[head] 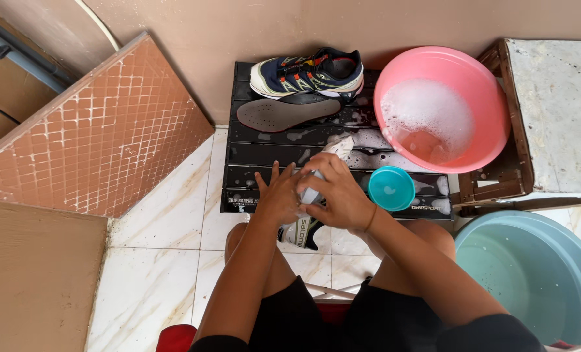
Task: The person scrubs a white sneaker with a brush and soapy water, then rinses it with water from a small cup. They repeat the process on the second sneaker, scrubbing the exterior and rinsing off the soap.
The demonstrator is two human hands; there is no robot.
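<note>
Down at the knees: both hands wrapped round one soapy white shoe [311, 195], toe pointing away, heel over the floor tiles.
Left hand [279, 195]: grip clamped on the shoe's side.
Right hand [336, 192]: grip closed over its top.
Beside: small teal bowl [391, 188] on the black slatted surface [264, 156].
Further: grey insole [284, 114], pink suds basin [442, 107].
Farthest: navy sneaker [307, 73] by the wall.

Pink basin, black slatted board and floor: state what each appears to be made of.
Pink basin: likely plastic, with a smooth, even-coloured, faintly glossy wall; suds float inside.
Black slatted board: probably moulded plastic, with glossy wet slats and gaps between them.
Floor: seemingly glazed ceramic or marble-look tile, white with veining and visible grout lines.
</note>
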